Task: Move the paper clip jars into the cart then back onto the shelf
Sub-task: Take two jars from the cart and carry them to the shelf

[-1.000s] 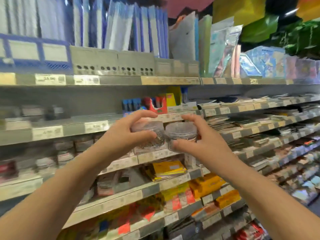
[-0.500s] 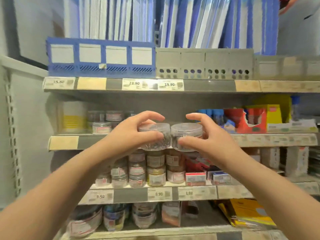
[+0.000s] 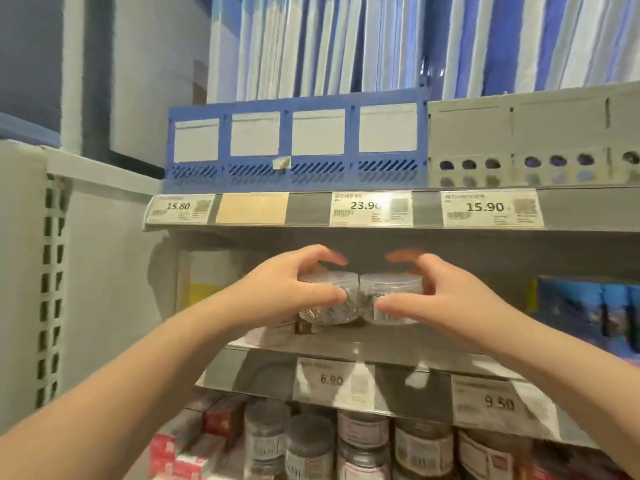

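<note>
Head view: store shelving seen close and from below, with both forearms reaching up into the middle bay.
Folders [image 3: 346, 43]: blue and white, standing upright in a row on the top level.
File racks: a blue rack [image 3: 294, 143] on the left, with a grey rack [image 3: 533, 133] against its right side.
Middle shelf [image 3: 381, 355]: both clear jars sit at this level near the front edge; whether their bases rest on it cannot be told.
Stock jars [image 3: 363, 441]: labelled and crowded together on the level below.
Price tags [image 3: 370, 209]: clipped along the shelf rails.
Left hand [image 3: 291, 292]: fingers curled over the lid, thumb on the wall, gripping the left jar [image 3: 325, 315].
Right hand [image 3: 446, 299]: grips the right jar [image 3: 391, 289] the same way; the two jars touch side by side.
</note>
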A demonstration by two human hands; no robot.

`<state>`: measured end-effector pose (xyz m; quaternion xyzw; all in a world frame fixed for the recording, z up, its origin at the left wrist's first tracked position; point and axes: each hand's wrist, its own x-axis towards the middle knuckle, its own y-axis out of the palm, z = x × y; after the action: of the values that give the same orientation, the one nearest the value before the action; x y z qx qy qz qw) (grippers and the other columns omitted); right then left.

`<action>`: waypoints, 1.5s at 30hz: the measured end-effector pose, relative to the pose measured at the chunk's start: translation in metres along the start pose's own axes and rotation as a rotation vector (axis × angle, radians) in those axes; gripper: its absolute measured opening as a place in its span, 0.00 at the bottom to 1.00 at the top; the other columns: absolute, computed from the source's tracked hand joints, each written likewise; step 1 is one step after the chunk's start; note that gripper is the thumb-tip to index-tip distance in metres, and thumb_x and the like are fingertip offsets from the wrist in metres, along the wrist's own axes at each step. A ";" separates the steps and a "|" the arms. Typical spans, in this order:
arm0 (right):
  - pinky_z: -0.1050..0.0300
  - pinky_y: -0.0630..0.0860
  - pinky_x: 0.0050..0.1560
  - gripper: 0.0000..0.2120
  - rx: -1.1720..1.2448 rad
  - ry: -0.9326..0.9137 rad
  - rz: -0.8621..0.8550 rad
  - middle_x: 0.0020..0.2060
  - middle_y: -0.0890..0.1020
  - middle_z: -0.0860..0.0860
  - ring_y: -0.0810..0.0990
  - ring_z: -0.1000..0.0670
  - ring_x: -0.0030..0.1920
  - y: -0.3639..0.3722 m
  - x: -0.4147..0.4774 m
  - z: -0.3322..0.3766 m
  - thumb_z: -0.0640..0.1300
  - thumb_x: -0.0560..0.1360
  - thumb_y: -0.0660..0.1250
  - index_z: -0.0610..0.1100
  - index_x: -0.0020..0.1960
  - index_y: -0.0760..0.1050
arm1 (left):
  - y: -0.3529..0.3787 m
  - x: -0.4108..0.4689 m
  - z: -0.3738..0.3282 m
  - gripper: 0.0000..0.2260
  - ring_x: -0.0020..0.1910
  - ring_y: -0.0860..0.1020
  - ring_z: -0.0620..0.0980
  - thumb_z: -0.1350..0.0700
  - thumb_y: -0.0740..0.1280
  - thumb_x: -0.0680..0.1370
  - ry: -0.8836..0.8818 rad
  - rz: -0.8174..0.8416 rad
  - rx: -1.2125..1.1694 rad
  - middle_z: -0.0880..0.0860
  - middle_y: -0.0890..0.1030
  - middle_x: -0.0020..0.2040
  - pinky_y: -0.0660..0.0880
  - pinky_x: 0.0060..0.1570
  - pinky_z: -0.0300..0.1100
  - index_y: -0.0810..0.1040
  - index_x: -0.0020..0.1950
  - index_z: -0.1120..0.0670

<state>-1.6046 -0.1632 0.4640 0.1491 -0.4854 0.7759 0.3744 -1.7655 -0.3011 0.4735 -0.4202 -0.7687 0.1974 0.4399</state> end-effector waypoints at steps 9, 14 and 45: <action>0.58 0.73 0.59 0.27 -0.133 0.112 0.258 0.54 0.78 0.60 0.76 0.58 0.55 0.018 0.041 -0.011 0.66 0.63 0.70 0.68 0.59 0.65 | -0.008 0.014 0.044 0.22 0.57 0.73 0.31 0.39 0.67 0.62 0.018 -0.025 0.019 0.35 0.77 0.56 0.69 0.57 0.33 0.74 0.57 0.36; 0.55 0.72 0.63 0.41 -0.009 0.158 0.412 0.60 0.75 0.65 0.75 0.60 0.59 0.034 0.049 -0.029 0.68 0.51 0.77 0.66 0.61 0.68 | -0.009 0.017 0.049 0.17 0.46 0.74 0.26 0.45 0.69 0.68 0.055 0.010 0.043 0.34 0.77 0.55 0.68 0.48 0.26 0.74 0.56 0.37; 0.61 0.70 0.46 0.32 -0.361 0.160 0.337 0.48 0.76 0.55 0.75 0.53 0.49 0.064 0.066 -0.020 0.57 0.66 0.74 0.48 0.63 0.64 | -0.003 0.018 0.068 0.21 0.29 0.74 0.36 0.36 0.62 0.60 -0.029 -0.012 0.073 0.46 0.81 0.50 0.73 0.38 0.35 0.69 0.53 0.29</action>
<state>-1.6928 -0.1332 0.4525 -0.0649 -0.6031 0.7373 0.2975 -1.8286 -0.2837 0.4481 -0.3965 -0.7699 0.2288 0.4447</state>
